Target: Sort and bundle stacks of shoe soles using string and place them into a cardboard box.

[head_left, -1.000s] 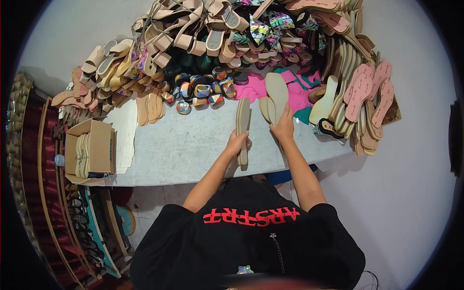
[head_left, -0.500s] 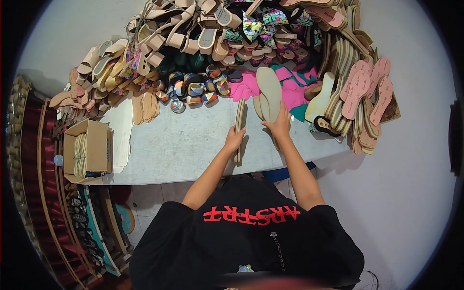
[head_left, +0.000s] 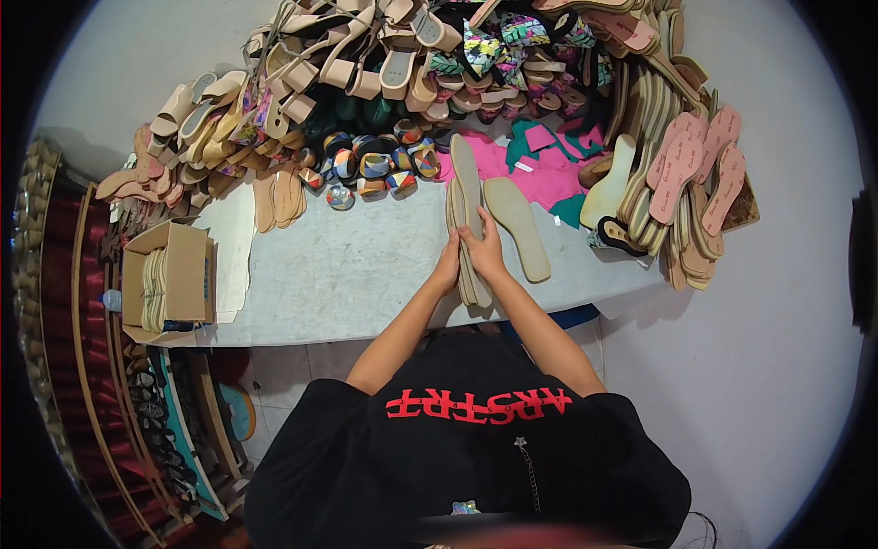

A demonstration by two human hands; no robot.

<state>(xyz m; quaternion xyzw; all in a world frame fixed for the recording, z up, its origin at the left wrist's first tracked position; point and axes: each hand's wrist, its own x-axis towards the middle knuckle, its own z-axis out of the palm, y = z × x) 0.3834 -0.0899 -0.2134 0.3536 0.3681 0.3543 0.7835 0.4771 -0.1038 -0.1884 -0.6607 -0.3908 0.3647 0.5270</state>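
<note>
My left hand (head_left: 446,266) grips the left edge of a small stack of pale beige shoe soles (head_left: 457,215), which is tilted above the grey-white table. From the other side my right hand (head_left: 483,247) holds one more sole (head_left: 465,171) against that stack, its toe end reaching past the others. Both hands are closed round the soles and nearly touch each other. Just right of them, a single cream sole (head_left: 519,229) lies flat on the table (head_left: 357,265).
Multicoloured patterned straps (head_left: 373,166) and pink and green pieces (head_left: 549,174) lie beyond my hands. Beige sandals (head_left: 398,69) are heaped at the back. Pink insoles (head_left: 679,174) and stacked soles pile up at right. A cardboard box (head_left: 187,274) of soles stands at left.
My right hand has moved left, bringing a sole from the table against the stack in my left hand. The stack has turned from edge-on to show its face. One sole stays behind.
</note>
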